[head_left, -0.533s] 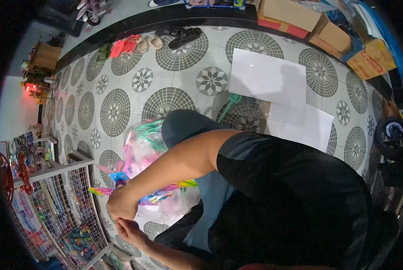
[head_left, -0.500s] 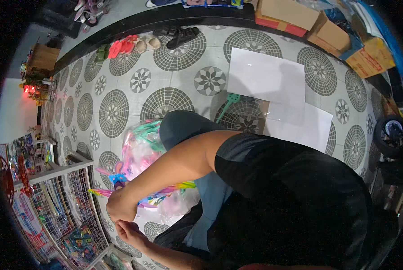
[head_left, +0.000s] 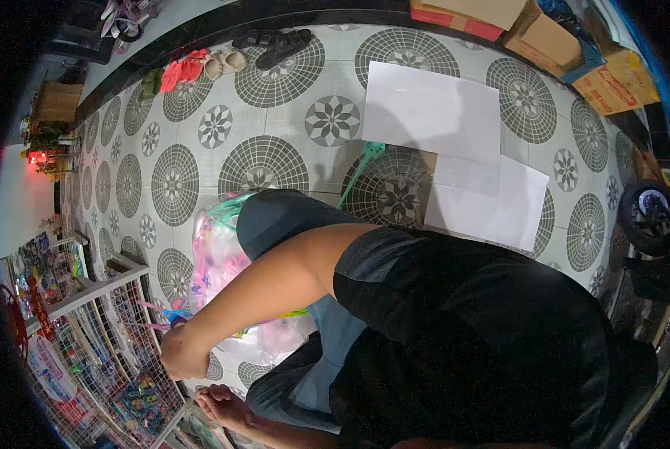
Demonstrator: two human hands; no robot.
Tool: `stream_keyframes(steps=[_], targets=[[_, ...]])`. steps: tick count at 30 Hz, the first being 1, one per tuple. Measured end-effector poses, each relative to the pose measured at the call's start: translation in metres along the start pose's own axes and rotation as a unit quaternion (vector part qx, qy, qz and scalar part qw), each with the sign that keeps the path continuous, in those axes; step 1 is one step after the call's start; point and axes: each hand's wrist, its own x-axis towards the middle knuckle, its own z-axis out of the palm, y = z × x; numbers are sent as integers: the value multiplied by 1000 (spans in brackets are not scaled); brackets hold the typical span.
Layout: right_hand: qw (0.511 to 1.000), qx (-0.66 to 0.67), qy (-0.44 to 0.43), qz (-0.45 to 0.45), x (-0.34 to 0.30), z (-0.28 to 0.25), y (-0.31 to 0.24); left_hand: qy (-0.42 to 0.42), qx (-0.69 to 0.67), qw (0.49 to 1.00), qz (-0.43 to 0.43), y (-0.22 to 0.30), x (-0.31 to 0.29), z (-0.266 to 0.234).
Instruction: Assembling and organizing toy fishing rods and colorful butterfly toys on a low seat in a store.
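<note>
My right hand [head_left: 184,355], at the end of the arm reaching across to the left, is closed with its fingers curled under and out of sight. Below it my left hand [head_left: 221,406] has its fingers bent in and pressed together; whatever it may hold is too small to make out. A gap separates the two hands. By my right wrist is a blue and pink toy [head_left: 172,314] with long ear-like ends, partly covered. A clear plastic bag [head_left: 219,258] of pink and green items lies beside my knee, half hidden by my right forearm.
A white wire rack [head_left: 118,322] of small packaged goods stands close to my hands at left. White sheets [head_left: 432,105] and a green fly swatter [head_left: 365,168] lie on the patterned tile floor. Sandals [head_left: 282,51] line the far step; cardboard boxes [head_left: 544,45] are at far right.
My hands have moved apart, the right one shifting slightly left. The head view has shifted a little, and the blue and pink toy is more covered by my arm.
</note>
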Motion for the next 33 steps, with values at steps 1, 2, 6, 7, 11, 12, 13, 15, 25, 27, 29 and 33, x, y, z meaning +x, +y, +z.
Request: stream_keyframes(steps=[1,2,6,7,11,12,13,15,25,27,29,33], targets=[[1000,-10,12,-16,5,-1,3,-41,-50,998,-19,2,4,-3],[999,-20,23,-31,7,-2,4,-41,-49,998,-20,2,10,-5],[992,97,77,-11,-19,-48,52,4,-94,995,41,-1,28,-4],[979,196,48,39,-48,-69,71,-15,-98,994,41,0,29,-6],[889,225,240,318,-203,-62,189,-36,-127,991,37,2,27,-13],[857,178,220,430,-263,-38,217,-43,-130,990,31,-3,32,-11],[869,68,114,477,-317,-7,230,-23,-146,989,20,-13,35,-10],[824,53,-59,561,-426,68,226,-48,-174,983,-11,-37,47,-11],[878,-13,-132,461,-464,216,149,46,-181,982,-1,-19,44,-30],[791,133,94,590,-516,197,179,36,-220,975,-20,-33,57,-20],[720,132,165,661,-479,162,202,24,-220,975,-9,-36,57,-26],[825,-12,175,537,-337,10,190,62,-171,983,30,-19,41,-43]])
